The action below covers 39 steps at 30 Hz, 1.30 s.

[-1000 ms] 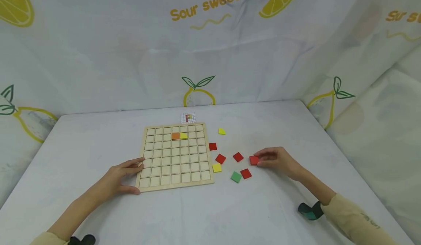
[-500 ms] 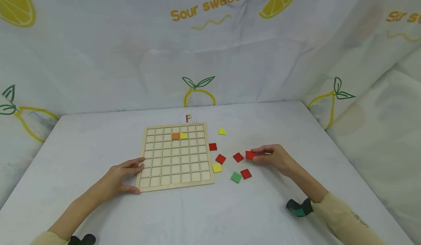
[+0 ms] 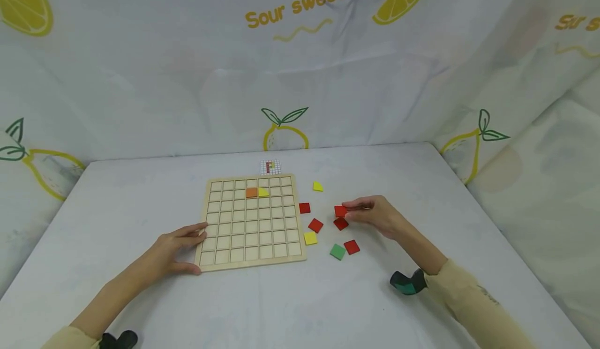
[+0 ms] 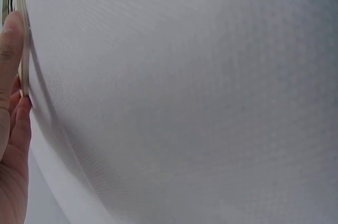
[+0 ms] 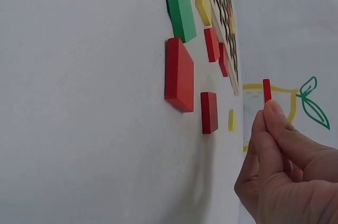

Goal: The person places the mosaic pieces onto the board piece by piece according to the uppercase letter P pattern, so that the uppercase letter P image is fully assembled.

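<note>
My left hand (image 3: pixel 171 252) holds the near-left corner of a wooden grid board (image 3: pixel 300 256), its fingers on the left edge and the thumb at the corner. An orange square tile (image 3: pixel 251 192) and a yellow tile with a slanted side (image 3: pixel 263 192) sit side by side in the board's upper cells. To the right, my right hand (image 3: pixel 377 215) pinches a red square tile (image 5: pixel 266 90) between thumb and fingers, raised off the table. Below it on the table lies another red tile (image 3: pixel 340 224). The right wrist view shows the held tile edge-on.
Right of the board lie several more red tiles (image 3: pixel 315 226), a green tile (image 3: pixel 337 251), a yellow square tile (image 3: pixel 310 238) and a yellow tile with a curved side (image 3: pixel 317 187). A small printed pattern card (image 3: pixel 270 167) lies behind the board. White cloth walls stand around the table.
My right hand has moved left and a little away from me with the red tile, from beside the loose tiles to above one. The left hand has stayed on the board.
</note>
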Each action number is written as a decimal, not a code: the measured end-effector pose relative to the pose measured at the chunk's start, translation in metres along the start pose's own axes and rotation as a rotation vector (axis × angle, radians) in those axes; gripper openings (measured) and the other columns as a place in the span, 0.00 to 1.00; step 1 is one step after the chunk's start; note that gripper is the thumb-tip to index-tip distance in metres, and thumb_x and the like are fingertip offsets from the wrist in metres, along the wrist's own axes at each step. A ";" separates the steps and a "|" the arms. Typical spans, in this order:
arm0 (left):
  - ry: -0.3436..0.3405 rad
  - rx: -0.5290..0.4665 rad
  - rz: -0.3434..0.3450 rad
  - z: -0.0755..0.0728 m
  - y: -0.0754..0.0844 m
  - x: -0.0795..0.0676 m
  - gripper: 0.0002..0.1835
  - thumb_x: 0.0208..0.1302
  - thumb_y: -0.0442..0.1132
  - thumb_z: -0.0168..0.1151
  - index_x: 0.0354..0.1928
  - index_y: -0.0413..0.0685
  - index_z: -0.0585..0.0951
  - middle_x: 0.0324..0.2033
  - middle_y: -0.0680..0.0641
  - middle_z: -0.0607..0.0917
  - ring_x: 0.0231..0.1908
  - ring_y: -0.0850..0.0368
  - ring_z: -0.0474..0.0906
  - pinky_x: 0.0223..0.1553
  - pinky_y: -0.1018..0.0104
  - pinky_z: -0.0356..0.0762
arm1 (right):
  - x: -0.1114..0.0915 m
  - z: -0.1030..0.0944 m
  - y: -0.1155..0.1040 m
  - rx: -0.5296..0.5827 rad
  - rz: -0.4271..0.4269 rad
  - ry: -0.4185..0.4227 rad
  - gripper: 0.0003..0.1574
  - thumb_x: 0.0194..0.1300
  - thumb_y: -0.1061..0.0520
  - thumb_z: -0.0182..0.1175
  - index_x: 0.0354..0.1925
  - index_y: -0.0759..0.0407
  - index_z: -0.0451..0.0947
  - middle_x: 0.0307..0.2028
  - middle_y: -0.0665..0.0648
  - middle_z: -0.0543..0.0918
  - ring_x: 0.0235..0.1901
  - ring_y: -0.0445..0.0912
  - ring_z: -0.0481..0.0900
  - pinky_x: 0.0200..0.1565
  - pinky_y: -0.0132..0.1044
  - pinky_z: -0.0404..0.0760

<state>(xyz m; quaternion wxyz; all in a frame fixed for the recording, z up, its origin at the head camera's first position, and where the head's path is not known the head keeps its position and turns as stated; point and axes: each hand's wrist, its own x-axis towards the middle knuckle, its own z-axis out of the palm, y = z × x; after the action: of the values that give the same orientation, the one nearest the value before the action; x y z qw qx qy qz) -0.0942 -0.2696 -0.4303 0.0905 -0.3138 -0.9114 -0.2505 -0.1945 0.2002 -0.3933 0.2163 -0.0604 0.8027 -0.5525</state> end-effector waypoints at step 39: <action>-0.020 -0.006 -0.022 -0.001 0.001 0.000 0.42 0.36 0.51 0.76 0.52 0.28 0.78 0.60 0.39 0.75 0.51 0.40 0.77 0.54 0.71 0.78 | 0.078 0.083 -0.061 0.158 0.034 0.008 0.22 0.60 0.67 0.65 0.54 0.65 0.79 0.47 0.61 0.82 0.38 0.44 0.80 0.52 0.40 0.82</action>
<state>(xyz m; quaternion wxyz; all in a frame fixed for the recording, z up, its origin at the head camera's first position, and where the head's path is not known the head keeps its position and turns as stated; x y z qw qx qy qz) -0.0940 -0.2697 -0.4288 0.0776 -0.3067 -0.9149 -0.2508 -0.2389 0.0792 -0.3843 0.2264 -0.0272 0.7584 -0.6106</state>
